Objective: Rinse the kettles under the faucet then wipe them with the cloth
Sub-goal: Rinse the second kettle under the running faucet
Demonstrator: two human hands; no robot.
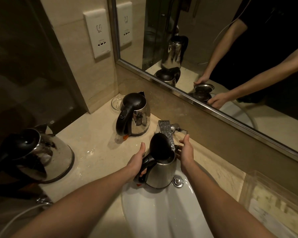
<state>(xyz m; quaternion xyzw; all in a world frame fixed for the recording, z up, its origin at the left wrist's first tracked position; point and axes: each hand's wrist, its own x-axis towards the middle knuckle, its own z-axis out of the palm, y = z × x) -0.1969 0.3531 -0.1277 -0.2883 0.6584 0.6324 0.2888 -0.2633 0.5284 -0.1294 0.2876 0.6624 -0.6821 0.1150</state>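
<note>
Over the white sink [162, 212], left hand [136, 162] grips the lid-up steel kettle [162, 172]; right hand [186, 152], hold unclear.

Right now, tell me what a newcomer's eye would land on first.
A steel kettle, lid open, is held over the white sink under the faucet; the left hand grips its black handle, and the right hand is at the faucet. Two more stand on the counter: the back-corner kettle and the far-left kettle.

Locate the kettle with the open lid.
Head view, centre: the kettle is at the sink under the faucet, left hand gripping its handle, right hand close on its right.
</note>
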